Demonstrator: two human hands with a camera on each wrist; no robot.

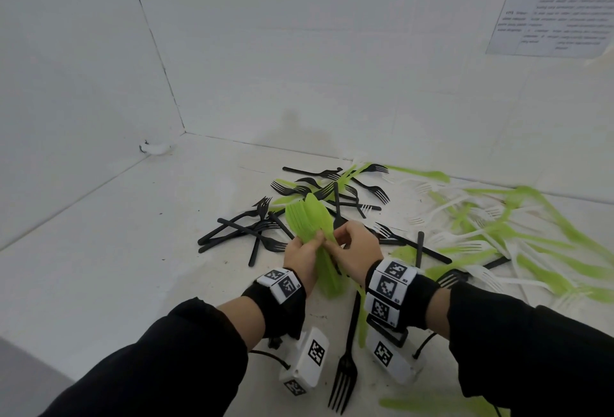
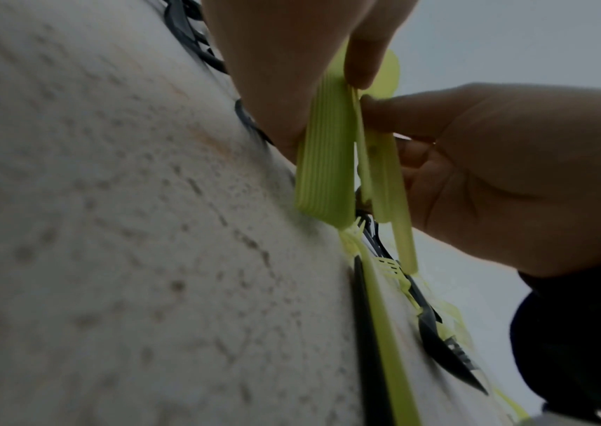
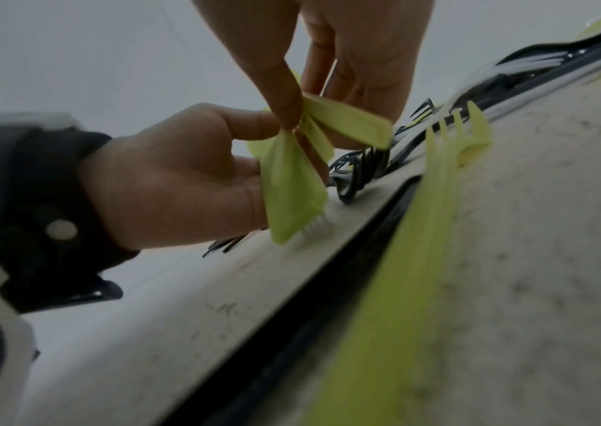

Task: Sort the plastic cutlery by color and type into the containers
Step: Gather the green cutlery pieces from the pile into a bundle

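Stack of green knives (image 1: 310, 233) held upright between both hands over the counter (image 1: 133, 250), blade tips fanned toward 12 o'clock, handle ends down at 6 o'clock by the wrists. Left hand (image 1: 300, 255) grip clamped on the stack at mid-length; right hand (image 1: 357, 243) grip pinching a few pieces at the stack's 3 o'clock edge. Likely light, thin, stiff but springy plastic with slick faces, so the stack may splay or slide; best held across the flat handles, squeezed face to face. Loose black forks (image 1: 252, 230) lie at 10 o'clock, white forks (image 1: 465, 233) and green pieces at 3 o'clock. No containers in view.
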